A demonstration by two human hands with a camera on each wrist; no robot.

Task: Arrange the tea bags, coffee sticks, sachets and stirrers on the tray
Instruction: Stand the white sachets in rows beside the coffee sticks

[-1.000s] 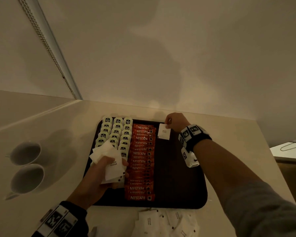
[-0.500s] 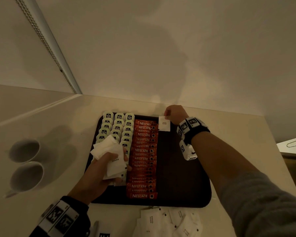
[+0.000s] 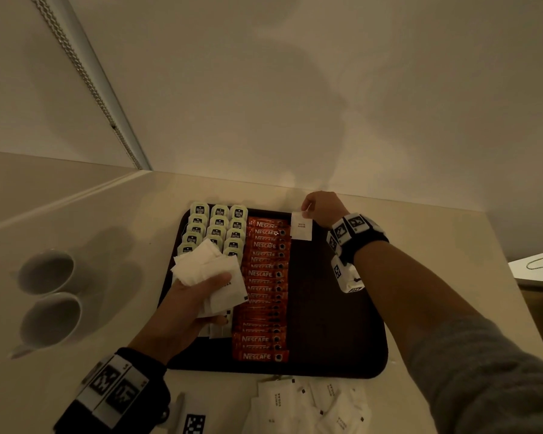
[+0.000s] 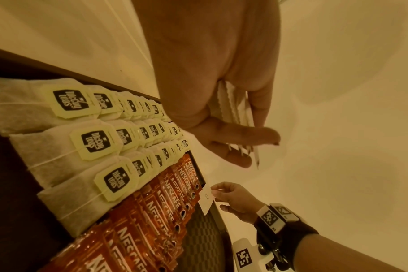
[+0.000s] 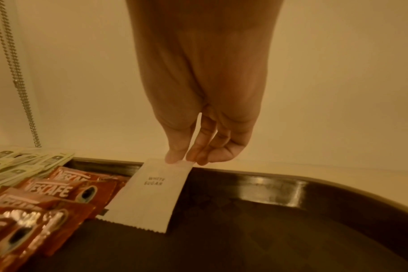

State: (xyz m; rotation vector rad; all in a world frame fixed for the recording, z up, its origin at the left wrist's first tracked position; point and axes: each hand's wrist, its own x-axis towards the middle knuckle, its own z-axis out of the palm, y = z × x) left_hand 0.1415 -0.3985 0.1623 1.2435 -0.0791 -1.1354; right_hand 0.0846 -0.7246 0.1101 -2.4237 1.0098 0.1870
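Note:
A dark tray (image 3: 336, 324) lies on the counter. Three columns of tea bags (image 3: 217, 223) fill its far left, and a column of red coffee sticks (image 3: 265, 286) runs down beside them. My right hand (image 3: 322, 208) pinches the top edge of one white sugar sachet (image 3: 301, 226) (image 5: 149, 195) at the tray's far rim, its lower edge touching the tray right of the coffee sticks. My left hand (image 3: 195, 296) grips a stack of white sachets (image 3: 212, 270) (image 4: 235, 104) above the tea bags. No stirrers are visible.
Two white cups (image 3: 49, 296) stand on the counter left of the tray. A loose heap of white sachets (image 3: 308, 405) lies at the counter's near edge. A bead chain (image 3: 85, 83) hangs at the back left wall. The tray's right half is bare.
My right hand has carried the single sachet slightly farther back, to the tray's far rim. The left hand keeps its stack almost still.

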